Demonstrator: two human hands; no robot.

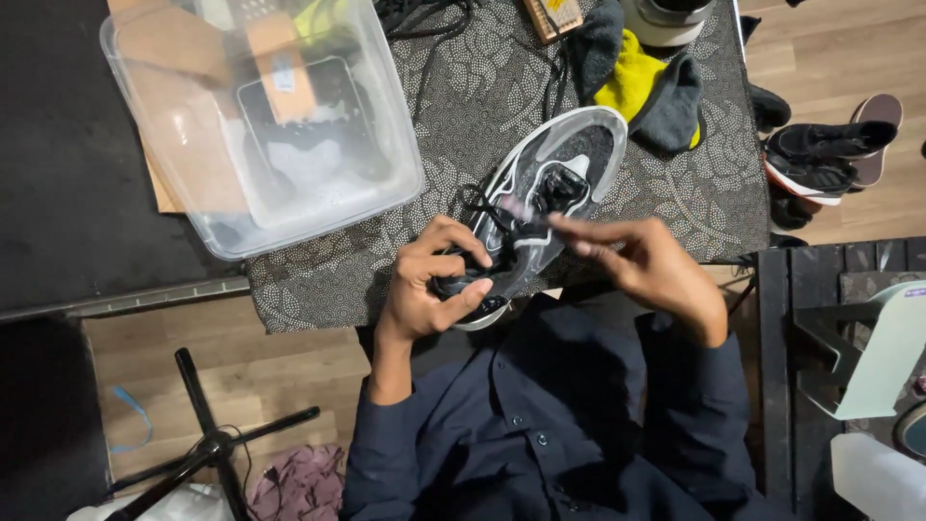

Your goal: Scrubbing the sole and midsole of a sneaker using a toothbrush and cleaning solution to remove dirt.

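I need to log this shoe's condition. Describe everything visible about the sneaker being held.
The sneaker is black with white and grey panels and a white sole edge, of a smooth synthetic look. It lies tilted over the patterned cloth, opening upward, heel away from the person. Its black laces hang loose. The left hand grips the toe end; the right hand pinches something near the tongue, blurred.

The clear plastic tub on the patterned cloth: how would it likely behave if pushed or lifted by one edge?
The clear plastic tub probably flexes a little; its walls look thin. It seems to hold foamy water, so it is likely heavy and could slosh if tilted. On the patterned cloth it would probably drag the fabric rather than slide.
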